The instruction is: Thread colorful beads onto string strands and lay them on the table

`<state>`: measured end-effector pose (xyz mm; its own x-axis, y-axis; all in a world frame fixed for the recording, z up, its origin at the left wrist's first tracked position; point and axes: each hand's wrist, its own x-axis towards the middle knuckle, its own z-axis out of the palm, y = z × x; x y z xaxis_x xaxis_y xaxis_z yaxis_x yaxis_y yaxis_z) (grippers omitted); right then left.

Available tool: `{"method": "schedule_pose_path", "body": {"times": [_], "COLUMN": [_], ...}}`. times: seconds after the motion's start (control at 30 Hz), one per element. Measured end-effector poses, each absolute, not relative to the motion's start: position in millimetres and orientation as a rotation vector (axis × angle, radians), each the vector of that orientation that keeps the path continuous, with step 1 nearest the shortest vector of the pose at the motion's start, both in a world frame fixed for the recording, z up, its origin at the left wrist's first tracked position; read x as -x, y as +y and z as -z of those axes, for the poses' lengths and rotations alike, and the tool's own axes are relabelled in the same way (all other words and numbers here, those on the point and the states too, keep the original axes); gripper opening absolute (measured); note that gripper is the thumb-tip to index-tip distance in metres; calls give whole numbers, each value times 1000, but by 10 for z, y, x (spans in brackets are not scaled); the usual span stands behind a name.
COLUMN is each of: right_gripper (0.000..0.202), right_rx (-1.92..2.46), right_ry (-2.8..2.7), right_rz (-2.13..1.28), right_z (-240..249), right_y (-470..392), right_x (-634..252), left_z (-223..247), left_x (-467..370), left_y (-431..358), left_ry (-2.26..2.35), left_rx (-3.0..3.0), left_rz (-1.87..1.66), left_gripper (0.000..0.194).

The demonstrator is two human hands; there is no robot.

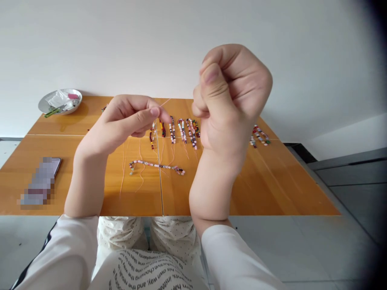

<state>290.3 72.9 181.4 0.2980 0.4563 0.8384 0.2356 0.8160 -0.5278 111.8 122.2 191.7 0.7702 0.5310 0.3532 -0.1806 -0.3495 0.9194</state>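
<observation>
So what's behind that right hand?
Behind the right hand are the pale wall and part of the table. Strings of beads peek out on either side. Anything the hand fully hides can't be seen.

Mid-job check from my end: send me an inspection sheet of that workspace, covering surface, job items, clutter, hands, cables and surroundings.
Surface: glossy wood-toned table with pale seams.
Job's things: folded bead strands in a row toward the back; one bead strand stretched crosswise nearer the person; loose thread ends trailing on the wood.
Clutter: dish with mixed small items, back left; phone, front left.
Left hand: raised, thumb and forefinger pinched, apparently on a thin thread.
Right hand: raised higher, fingers curled shut; anything inside is hidden.
Cables: nothing seen.
Surroundings: pale wall behind, tiled floor below.
</observation>
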Motion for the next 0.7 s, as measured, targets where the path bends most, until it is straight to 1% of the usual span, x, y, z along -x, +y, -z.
{"method": "schedule_pose_path", "body": {"times": [0.13,0.2,0.33,0.37,0.43,0.5,0.57,0.63,0.7], "right_gripper": [27,27,29,30,29,24,20,20,22], "right_rx": [624,611,646,650,638,605,591,595,591], "right_ry": [-1262,-1266,-1306,-1322,-1345,-1363,-1376,-1372,-1346], "right_rz": [-143,-138,-167,-184,-222,-260,-316,-384,-405], "right_z": [-1793,-1787,-1782,-1783,-1789,-1805,-1835,-1869,-1894], "right_y": [770,784,792,789,771,734,676,614,573], "right_x": [-3009,-3038,-3011,-2986,-2918,-2831,-2737,-2650,-2585], "left_z": [-1939,-1937,-1926,-1925,-1927,-1929,-1933,-1939,-1949], "left_x": [-915,-808,-720,-741,-836,-984,-1138,-1255,-1312], "left_y": [1490,1613,1700,1672,1557,1378,1177,1003,892], "left_ry": [370,414,491,482,433,372,215,259,288], "left_rx": [-2089,-2177,-2289,-2276,-2183,-2050,-1925,-1807,-1737], "left_rz": [-385,-267,-149,-185,-395,-753,-1105,-1262,-1323], "left_gripper": [15,15,27,30,31,27,22,14,13]}}
